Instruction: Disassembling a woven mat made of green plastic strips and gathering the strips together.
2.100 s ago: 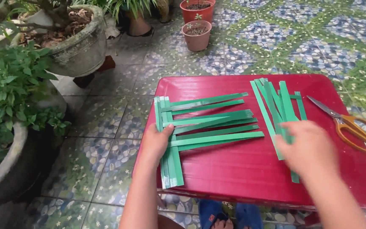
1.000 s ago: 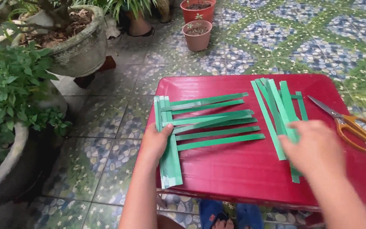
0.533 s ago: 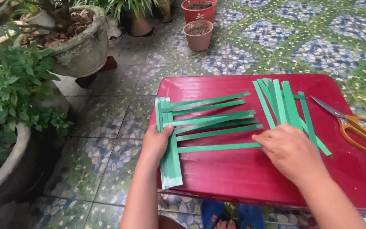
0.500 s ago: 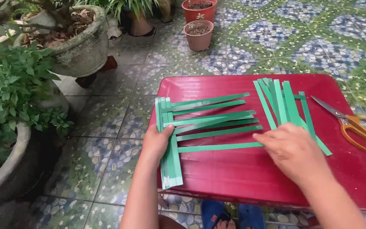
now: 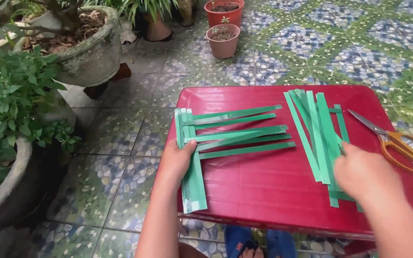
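Here, left hand (image 5: 177, 160): flat and open, palm pressing the upright bundle of green strips (image 5: 190, 157) where horizontal green strips (image 5: 240, 134) cross it, fanning away towards the right hand. Right hand (image 5: 365, 173): blurred, resting on the lower end of a loose pile of green strips (image 5: 314, 129); its grip cannot be told. Orange-handled scissors (image 5: 397, 143): just beyond the right hand. Red table (image 5: 264, 191): beneath both hands. Potted plants (image 5: 29, 110): outside the left hand.
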